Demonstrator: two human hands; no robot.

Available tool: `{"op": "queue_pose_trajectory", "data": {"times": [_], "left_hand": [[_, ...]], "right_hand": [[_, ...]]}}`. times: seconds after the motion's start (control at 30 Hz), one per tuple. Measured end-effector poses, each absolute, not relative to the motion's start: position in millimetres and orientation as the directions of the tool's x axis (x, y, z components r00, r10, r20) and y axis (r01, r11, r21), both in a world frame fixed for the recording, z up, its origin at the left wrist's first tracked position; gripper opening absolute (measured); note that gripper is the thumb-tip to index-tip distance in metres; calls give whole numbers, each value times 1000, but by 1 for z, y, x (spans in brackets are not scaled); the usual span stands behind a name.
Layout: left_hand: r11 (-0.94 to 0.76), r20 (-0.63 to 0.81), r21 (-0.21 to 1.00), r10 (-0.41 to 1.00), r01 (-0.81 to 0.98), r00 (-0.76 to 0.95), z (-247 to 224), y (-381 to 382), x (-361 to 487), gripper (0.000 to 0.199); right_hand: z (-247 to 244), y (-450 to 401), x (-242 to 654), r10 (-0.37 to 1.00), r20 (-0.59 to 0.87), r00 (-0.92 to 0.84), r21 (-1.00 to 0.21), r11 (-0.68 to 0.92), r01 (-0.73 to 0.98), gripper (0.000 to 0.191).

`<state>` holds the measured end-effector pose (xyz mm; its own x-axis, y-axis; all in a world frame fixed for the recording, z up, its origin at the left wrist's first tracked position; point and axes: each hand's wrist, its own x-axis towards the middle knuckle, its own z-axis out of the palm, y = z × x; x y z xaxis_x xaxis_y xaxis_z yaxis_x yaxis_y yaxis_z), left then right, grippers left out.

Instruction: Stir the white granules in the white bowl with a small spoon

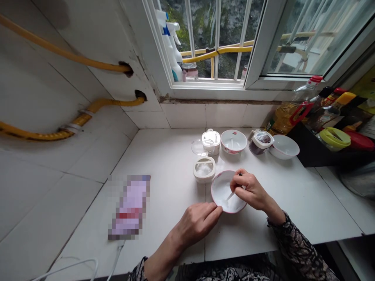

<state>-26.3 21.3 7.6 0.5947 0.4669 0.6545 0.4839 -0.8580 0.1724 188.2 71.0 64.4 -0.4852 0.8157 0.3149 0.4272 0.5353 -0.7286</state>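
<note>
A white bowl (218, 187) with a pink rim stands on the counter in front of me. My left hand (199, 222) grips the near-left edge of this bowl between thumb and fingers. Over the bowl's right side, my right hand (249, 190) is closed on a small white spoon (230, 196), whose tip reaches down inside the bowl. The top of the spoon's handle is mostly hidden by my fingers. Just behind the bowl, to the left, sits an open seasoning jar (204, 170) with white grains in it, its clear lid (202, 147) raised.
Farther back stand a closed white jar (211, 140), a flowered bowl (233, 141), a dark-filled jar (260, 142) and a plain bowl (284, 147). A pixelated phone-like object (131, 207) with a cable (117, 255) lies left. An oil bottle (290, 107) and several condiments fill the right corner.
</note>
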Motion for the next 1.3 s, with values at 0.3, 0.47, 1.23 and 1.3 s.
{"op": "queue_pose_trajectory", "data": {"times": [0.3,0.47,1.23,1.3], "left_hand": [[-861,666,150,452,487,593,8,22,-27,18],[-860,659,145,453,489,601,9,21,-27,18],[-862,678,120,433,492,594,10,23,-24,19],[-862,677,128,437,490,592,11,23,-24,18]], "right_hand": [[64,75,193,980,41,-195,-969,87,233,14],[65,81,197,992,-65,-105,-996,-58,68,10],[70,75,170,441,769,-463,-120,811,573,32],[70,73,172,476,786,-394,-210,805,555,28]]}}
